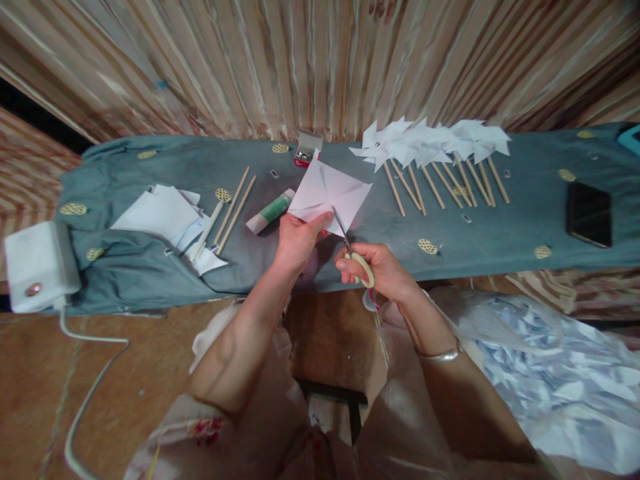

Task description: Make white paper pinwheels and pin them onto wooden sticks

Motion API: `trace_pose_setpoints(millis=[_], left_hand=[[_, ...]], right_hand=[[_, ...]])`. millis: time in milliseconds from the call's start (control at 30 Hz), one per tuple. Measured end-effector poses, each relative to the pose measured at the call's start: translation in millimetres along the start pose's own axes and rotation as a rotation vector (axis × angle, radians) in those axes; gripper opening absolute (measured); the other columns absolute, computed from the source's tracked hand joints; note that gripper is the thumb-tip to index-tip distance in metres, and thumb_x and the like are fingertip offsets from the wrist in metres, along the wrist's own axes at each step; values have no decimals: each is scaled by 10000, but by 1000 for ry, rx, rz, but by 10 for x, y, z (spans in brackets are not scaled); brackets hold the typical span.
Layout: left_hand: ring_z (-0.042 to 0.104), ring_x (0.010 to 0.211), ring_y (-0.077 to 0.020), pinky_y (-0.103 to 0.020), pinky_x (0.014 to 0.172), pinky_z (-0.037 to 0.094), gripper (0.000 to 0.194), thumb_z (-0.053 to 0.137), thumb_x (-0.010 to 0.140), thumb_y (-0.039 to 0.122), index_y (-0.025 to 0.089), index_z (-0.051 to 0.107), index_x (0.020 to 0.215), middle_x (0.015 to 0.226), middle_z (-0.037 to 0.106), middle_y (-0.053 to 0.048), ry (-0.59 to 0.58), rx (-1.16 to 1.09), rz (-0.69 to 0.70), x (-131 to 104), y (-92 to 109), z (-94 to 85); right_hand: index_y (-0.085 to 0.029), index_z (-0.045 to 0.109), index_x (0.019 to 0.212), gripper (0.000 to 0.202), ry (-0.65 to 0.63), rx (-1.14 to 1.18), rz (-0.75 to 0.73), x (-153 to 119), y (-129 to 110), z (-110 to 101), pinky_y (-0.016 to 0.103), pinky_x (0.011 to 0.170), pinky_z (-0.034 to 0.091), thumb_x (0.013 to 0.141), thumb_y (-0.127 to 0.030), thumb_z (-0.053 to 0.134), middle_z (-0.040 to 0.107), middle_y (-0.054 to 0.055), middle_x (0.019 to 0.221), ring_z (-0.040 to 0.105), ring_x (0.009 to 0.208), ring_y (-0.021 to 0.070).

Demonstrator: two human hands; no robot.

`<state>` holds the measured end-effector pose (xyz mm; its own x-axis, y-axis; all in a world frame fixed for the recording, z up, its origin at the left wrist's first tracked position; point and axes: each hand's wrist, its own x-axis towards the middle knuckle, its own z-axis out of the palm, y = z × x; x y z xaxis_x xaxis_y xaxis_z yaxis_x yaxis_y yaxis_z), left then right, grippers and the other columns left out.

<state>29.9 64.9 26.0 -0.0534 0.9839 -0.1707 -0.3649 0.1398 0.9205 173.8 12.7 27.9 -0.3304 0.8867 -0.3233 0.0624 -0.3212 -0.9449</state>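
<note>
My left hand (300,237) pinches the near left edge of a white paper square (333,187), which is held above the cloth-covered table. Creases or slits run from its corners toward the middle. My right hand (373,267) grips scissors (361,268) by their cream handles, the blades reaching the paper's near edge. Just left of the paper lies a green and white glue stick (273,211). Behind it stands a small open red box (306,152) with shiny metal pins inside. Whether the blades are parted is hard to make out.
Finished white paper pinwheels (435,143) on wooden sticks lie in a row at the back right. Loose paper sheets (160,217) and two sticks (235,210) are on the left. A phone (589,215), a white power box (43,267) and a bag of paper pieces (555,373) are around.
</note>
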Motion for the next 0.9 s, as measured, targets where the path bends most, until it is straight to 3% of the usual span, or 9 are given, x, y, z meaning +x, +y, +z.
trace_pose_setpoints(millis=[900], left_hand=[[566,579,-94,-220,552,486,201,747,564,207,156,618,710,686,646,22,-18,-47,-6,-17,19,8]], right_hand=[[-166,619,705,428,28,-23,-44,12,17,28,213,473,361,626,-550,790,587,-35,512,480,468,72]])
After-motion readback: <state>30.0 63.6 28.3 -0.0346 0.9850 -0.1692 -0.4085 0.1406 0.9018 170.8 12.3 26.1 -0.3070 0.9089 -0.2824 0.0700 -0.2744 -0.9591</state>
